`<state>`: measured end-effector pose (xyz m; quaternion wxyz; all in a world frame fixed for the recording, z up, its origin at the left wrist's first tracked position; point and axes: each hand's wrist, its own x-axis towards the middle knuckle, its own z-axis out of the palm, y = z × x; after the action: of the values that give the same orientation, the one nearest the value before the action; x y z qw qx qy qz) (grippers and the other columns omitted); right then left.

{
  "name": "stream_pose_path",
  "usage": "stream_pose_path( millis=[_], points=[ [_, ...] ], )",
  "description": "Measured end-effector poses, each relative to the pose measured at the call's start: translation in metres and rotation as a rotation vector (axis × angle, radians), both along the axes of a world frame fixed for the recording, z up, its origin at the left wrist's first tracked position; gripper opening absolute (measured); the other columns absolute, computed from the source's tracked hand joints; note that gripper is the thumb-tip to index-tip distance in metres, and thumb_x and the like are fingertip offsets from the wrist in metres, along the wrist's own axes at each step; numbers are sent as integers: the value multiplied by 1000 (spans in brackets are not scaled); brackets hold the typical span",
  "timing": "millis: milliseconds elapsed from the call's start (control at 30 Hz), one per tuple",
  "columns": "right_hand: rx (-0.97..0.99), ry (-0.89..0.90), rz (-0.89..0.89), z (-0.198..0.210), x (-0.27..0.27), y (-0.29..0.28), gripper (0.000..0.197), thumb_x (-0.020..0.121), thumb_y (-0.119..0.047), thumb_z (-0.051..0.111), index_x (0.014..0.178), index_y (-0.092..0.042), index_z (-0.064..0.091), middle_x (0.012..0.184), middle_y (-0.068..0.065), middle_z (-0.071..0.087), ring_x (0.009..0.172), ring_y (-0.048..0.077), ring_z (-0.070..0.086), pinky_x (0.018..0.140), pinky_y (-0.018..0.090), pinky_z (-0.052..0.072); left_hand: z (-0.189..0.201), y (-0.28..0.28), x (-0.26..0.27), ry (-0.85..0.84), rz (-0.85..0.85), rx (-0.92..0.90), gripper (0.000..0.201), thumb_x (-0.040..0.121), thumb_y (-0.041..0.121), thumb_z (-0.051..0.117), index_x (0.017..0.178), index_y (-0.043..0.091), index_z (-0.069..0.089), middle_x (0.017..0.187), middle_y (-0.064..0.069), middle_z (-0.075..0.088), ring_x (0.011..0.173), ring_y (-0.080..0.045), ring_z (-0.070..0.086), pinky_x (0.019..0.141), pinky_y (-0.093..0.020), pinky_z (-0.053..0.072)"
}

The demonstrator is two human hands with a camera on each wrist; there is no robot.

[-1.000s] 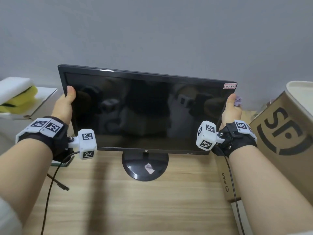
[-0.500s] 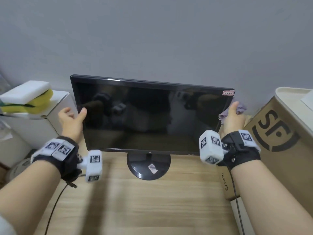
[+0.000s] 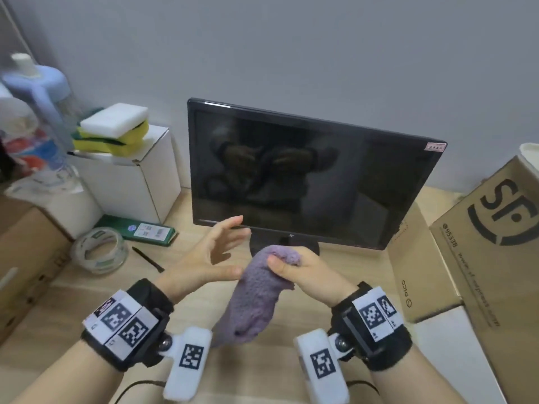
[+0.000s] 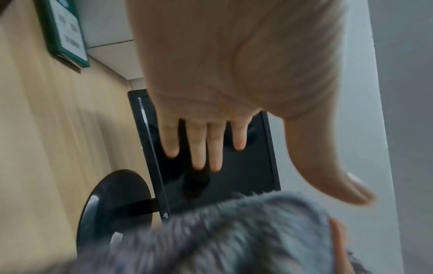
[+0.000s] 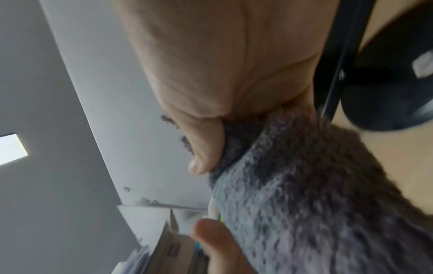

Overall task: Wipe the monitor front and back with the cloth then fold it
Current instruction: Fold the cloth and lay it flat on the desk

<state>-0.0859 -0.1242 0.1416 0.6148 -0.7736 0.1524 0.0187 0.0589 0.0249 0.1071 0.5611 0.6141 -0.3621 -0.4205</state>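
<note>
From my head view, the monitor [image 3: 306, 176] stands on the desk [image 3: 277, 363], tape roll [image 3: 99, 250] and white box [image 3: 140, 173] left of it, cardboard box [image 3: 493, 246] right. Both hands have left its edges: my right hand [image 3: 303, 272] grips the cloth [image 3: 256, 295] before its base, my left hand [image 3: 210, 258] spread. Left wrist: straight fingers [image 4: 199, 146] cover the screen. Right wrist: thumb [image 5: 203, 148] pinches the cloth.

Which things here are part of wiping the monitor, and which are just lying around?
Job: monitor, purple cloth held by right hand, left hand.
Lying about: tape roll, sponges, white box, cardboard boxes.
</note>
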Motion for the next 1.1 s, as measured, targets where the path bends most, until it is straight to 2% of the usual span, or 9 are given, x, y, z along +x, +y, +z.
stream_pose_path(
  millis=[100,167,300,467,600,733,833,967,1100],
  points=[
    [72,12,55,-3,9,23,16,90,-32,48,96,-26,63,94,-7,66,92,2,64,82,16,49,-7,23,2,144,-218,67,87,44,48,87,120,23,53,125,-10,61,115,-20,58,98,-32,47],
    [67,13,44,-4,14,32,16,93,-28,48,89,-24,63,87,-8,66,83,-3,65,75,11,48,-14,38,3,166,-256,79,63,47,44,88,98,16,64,97,-2,73,90,-14,68,77,-23,54],
    [-74,4,-19,-12,20,44,14,92,-20,51,86,-18,64,81,-9,66,72,-7,65,67,6,48,-22,59,8,131,-171,76,37,44,47,87,65,26,66,64,9,66,62,-2,59,58,-14,48],
    [-62,28,-150,-21,22,49,18,92,-22,51,93,-8,63,90,6,69,87,17,67,78,27,52,-28,70,18,-86,-187,168,17,57,31,82,61,24,67,65,12,67,69,-4,60,68,-13,45],
    [14,1,-343,-30,17,42,21,92,-24,50,81,-14,64,83,2,68,81,15,65,79,28,49,-35,75,23,72,-171,136,41,45,45,86,68,15,71,68,5,72,67,-10,65,65,-17,50],
    [280,35,-577,-42,4,27,29,93,-29,49,73,-13,64,68,0,69,63,11,66,57,20,50,-32,72,21,376,-29,-76,65,42,42,88,93,5,71,84,-7,74,76,-17,68,65,-24,54],
    [213,208,-603,-58,-9,16,8,89,-15,57,82,-16,60,60,-2,61,49,9,55,41,16,42,-21,60,18,532,77,-201,60,38,36,90,87,7,72,82,-8,73,76,-18,69,64,-24,56],
    [-155,202,-417,-59,-15,16,55,71,4,71,117,-22,52,103,-11,52,89,7,53,67,6,43,-4,38,6,292,19,5,21,72,19,75,84,13,60,67,4,69,57,1,64,52,-10,48],
    [-139,53,30,-32,-3,31,91,66,3,77,139,-26,32,125,-20,47,113,-17,43,89,-1,37,4,18,-3,-60,-384,172,25,81,19,66,99,33,55,88,20,66,85,4,61,78,-13,47]
  ],
)
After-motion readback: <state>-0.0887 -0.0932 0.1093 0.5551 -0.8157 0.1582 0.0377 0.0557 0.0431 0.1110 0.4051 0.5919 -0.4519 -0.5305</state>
